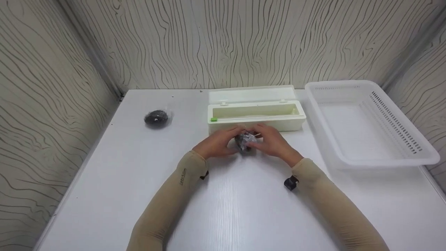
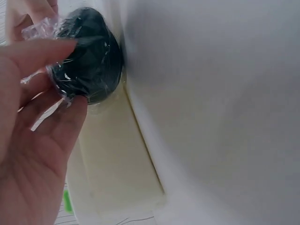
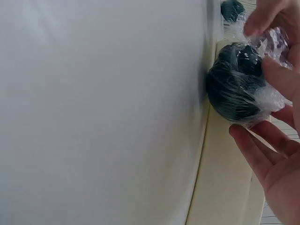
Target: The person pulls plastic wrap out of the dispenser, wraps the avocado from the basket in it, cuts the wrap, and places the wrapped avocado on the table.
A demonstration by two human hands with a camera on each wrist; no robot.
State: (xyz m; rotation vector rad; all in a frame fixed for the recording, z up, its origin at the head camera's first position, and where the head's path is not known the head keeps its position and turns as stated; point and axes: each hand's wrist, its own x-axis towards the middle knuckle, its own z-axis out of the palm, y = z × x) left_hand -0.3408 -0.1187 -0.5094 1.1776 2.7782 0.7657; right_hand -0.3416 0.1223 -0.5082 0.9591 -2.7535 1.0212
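Between both hands, just in front of the white box, is a dark rounded object wrapped in clear cling film. My left hand holds its left side, the thumb over the film and the fingertips against the lower edge in the left wrist view. With thumb and fingers, my right hand grips the other side, where the film is bunched and creased. The white cling film box has its lid raised at the back; a green slider sits at the left of its front rail.
A second dark oval object in cling film lies at the back left of the white table. To the right stands a white plastic basket with slotted sides. Patterned panels close off the back and sides.
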